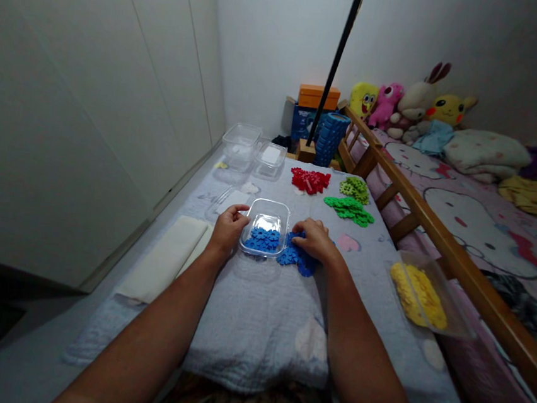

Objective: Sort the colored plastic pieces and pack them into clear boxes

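A clear plastic container (pixel 269 210) sits on the pale quilted cloth (pixel 256 327), partly filled with blue snowflake-shaped pieces (pixel 263 239). My left hand (pixel 228 228) grips the container's left rim with curled fingers. My right hand (pixel 313 239) rests curled on a loose pile of blue pieces (pixel 297 259) just right of the container, fingers closed over some of them.
Red pieces (pixel 309 180), light green pieces (pixel 354 187) and green pieces (pixel 349 209) lie farther back. A bag of yellow pieces (pixel 418 295) lies at right. Empty clear containers (pixel 242 142) and lids stand at the back left. A wooden bed rail (pixel 440 243) runs along the right; white cupboards stand left.
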The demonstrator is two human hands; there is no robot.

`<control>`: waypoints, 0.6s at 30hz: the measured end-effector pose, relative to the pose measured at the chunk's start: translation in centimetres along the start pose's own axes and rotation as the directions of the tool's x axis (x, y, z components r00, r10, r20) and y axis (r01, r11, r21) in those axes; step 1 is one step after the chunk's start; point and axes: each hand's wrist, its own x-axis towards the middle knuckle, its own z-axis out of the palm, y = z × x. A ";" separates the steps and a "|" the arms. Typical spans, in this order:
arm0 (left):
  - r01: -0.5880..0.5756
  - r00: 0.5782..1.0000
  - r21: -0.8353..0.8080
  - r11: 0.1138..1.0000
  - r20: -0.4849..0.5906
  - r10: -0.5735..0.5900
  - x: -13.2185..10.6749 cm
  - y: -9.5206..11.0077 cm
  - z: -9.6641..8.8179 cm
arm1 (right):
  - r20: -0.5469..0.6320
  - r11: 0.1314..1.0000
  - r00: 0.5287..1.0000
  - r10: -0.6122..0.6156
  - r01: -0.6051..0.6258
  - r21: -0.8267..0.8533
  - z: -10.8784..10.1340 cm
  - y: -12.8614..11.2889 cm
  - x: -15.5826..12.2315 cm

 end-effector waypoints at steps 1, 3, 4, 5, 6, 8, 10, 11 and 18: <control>-0.001 1.000 0.001 1.000 -0.001 0.001 0.0 0.0 0.0 | -0.016 0.999 1.000 -0.002 0.003 0.053 0.0 0.4 0.1; -0.001 1.000 0.002 1.000 -0.004 0.001 0.0 -0.1 0.0 | -0.041 0.981 0.999 -0.007 0.015 0.192 0.1 1.1 0.4; -0.001 1.000 0.002 1.000 -0.004 0.001 0.0 -0.1 0.0 | -0.059 0.963 0.998 -0.005 0.021 0.268 0.0 1.4 0.5; 0.001 1.000 0.001 1.000 -0.004 -0.001 0.0 -0.1 0.0 | -0.090 0.940 0.996 0.006 0.025 0.340 -0.1 1.6 0.6; 0.003 1.000 -0.001 1.000 -0.003 -0.003 0.0 -0.1 0.0 | -0.138 0.915 0.990 0.026 0.032 0.403 -0.3 1.7 0.7; 0.004 1.000 -0.003 1.000 -0.003 -0.004 0.0 -0.1 0.0 | -0.265 0.869 0.962 0.067 0.075 0.490 -0.7 1.4 0.7; 0.003 1.000 -0.003 1.000 -0.006 -0.003 0.0 -0.1 0.0 | -0.360 0.837 0.931 0.065 0.145 0.527 -1.1 0.4 0.5; 0.002 1.000 -0.004 1.000 -0.007 -0.002 0.0 -0.2 0.0 | -0.377 0.831 0.925 0.041 0.178 0.527 -1.2 -0.3 0.3; 0.007 1.000 -0.017 1.000 -0.011 -0.007 0.0 0.0 0.1 | -0.222 0.928 0.962 -0.155 0.220 0.302 -0.1 -4.1 -0.8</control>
